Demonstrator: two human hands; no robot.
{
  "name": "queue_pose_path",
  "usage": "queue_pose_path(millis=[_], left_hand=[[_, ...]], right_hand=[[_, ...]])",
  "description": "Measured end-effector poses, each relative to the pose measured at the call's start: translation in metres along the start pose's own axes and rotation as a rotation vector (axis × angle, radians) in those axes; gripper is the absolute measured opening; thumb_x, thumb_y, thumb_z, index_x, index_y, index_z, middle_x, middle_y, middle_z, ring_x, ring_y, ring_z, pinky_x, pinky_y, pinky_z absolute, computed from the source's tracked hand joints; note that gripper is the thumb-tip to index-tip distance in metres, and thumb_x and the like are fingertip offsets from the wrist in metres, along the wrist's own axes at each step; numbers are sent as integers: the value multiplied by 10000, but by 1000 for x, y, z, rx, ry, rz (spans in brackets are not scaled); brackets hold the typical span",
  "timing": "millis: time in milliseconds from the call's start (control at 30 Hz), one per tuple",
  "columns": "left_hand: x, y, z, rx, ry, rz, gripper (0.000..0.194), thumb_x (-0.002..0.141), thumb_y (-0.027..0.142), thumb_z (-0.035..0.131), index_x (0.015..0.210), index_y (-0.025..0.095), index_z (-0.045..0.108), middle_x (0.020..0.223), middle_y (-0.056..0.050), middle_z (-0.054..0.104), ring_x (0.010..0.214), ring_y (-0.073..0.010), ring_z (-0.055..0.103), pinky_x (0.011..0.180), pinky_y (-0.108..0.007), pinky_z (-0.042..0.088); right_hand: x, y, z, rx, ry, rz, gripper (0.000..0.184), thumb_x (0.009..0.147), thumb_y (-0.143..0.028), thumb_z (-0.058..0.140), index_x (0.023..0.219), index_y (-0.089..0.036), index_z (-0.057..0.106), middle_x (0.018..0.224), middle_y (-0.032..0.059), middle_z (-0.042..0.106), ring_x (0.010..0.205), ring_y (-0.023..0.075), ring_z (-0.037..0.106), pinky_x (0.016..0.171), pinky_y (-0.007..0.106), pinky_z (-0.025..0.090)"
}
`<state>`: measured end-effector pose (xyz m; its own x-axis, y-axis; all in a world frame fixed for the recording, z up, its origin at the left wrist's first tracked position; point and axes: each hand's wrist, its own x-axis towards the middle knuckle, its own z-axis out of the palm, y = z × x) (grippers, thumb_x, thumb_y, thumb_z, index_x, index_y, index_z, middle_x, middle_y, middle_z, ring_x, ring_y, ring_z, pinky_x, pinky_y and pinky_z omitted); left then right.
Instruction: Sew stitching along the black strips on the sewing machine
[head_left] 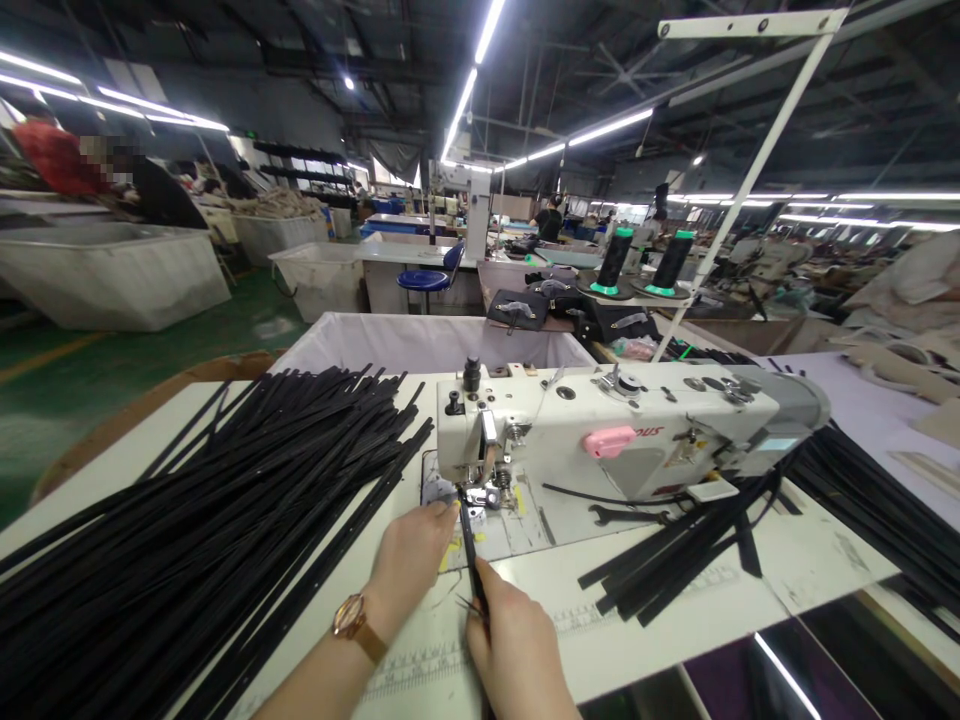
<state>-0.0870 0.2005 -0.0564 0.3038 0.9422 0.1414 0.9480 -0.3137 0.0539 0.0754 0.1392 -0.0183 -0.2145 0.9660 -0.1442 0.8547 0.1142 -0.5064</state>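
A narrow black strip (469,545) runs from under the presser foot of a white sewing machine (540,420) toward me. Beside the needle area, my left hand (412,555), with a watch on its wrist, has its fingers closed at the strip's left edge, by the foot. My right hand (517,640) grips the strip closer to me, thumb along it and the other fingers curled under. Loose thread ends stick out near that thumb. On the table to the left lies a big heap of black strips (247,490).
More black strips (675,555) lie right of the machine, near a wrench (626,515). Behind stands a cloth-lined bin (390,340). Black thread cones (615,262) stand by a white thread stand (750,180). A person in red (56,155) is far left.
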Motion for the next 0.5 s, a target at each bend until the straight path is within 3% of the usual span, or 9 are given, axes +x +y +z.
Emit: queue_pose_path(millis=[500], left_hand=[[1, 1, -2, -46, 33, -21, 255, 985, 169, 365, 1003, 179, 619, 855, -56, 657, 768, -209, 633, 622, -291, 438]], right_hand=[[-2, -8, -9, -7, -33, 46, 554, 802, -127, 433, 1341, -217, 523, 1020, 91, 746, 928, 283, 702, 771, 348, 506]])
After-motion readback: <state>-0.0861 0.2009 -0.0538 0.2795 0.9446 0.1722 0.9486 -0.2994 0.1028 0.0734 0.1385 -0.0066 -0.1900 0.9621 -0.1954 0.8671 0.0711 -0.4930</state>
